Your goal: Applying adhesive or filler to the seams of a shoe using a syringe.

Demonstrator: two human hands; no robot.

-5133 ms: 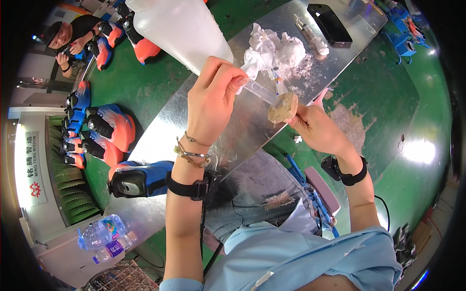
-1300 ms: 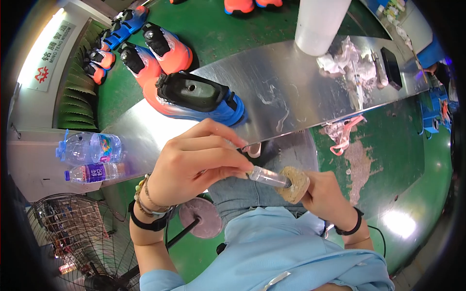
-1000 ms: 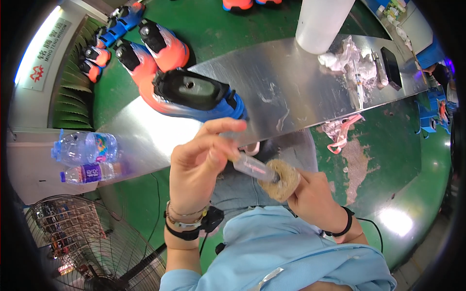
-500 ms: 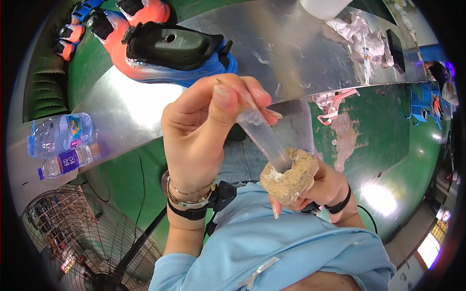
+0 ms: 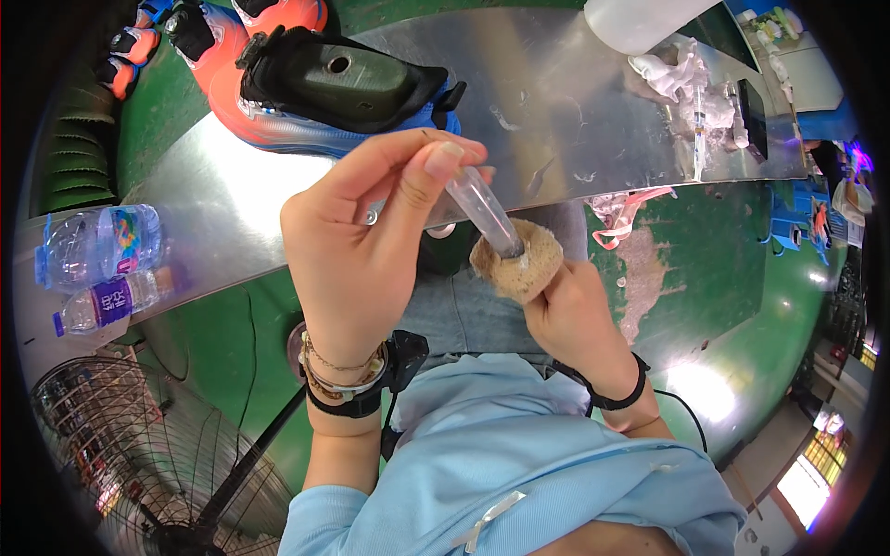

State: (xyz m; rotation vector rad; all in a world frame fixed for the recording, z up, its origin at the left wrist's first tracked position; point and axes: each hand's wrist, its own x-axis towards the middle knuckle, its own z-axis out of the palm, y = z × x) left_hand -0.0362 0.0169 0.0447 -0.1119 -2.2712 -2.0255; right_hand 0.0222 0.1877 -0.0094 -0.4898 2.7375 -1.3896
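A narrow clear tube [image 5: 484, 211] is pinched between the thumb and fingers of my left hand [image 5: 357, 227], near the table edge. It slants down to the right. The tube's lower end sits in the middle of a tan, rough, round piece [image 5: 511, 271] that looks like sponge or felt. Whether the end goes right into a hole I cannot tell. My right hand [image 5: 579, 320] grips that piece from below right, with its fingertips partly hidden behind it. Beyond my left hand, an orange and blue shoe [image 5: 227, 88] stands on the metal table [image 5: 547, 83], a dark shoe last in it.
More orange shoes [image 5: 130, 46] are at the far left. Two plastic bottles [image 5: 97, 246] lie near the left edge. A wire-cage fan [image 5: 158, 454] stands lower left. A white container [image 5: 640, 20], crumpled wrapping [image 5: 672, 72], a syringe [image 5: 699, 139] and a phone [image 5: 752, 107] are at the far right.
Both hands have moved a little left and away from my body. The tan piece has turned and tilted, and the tube's end stays against it.
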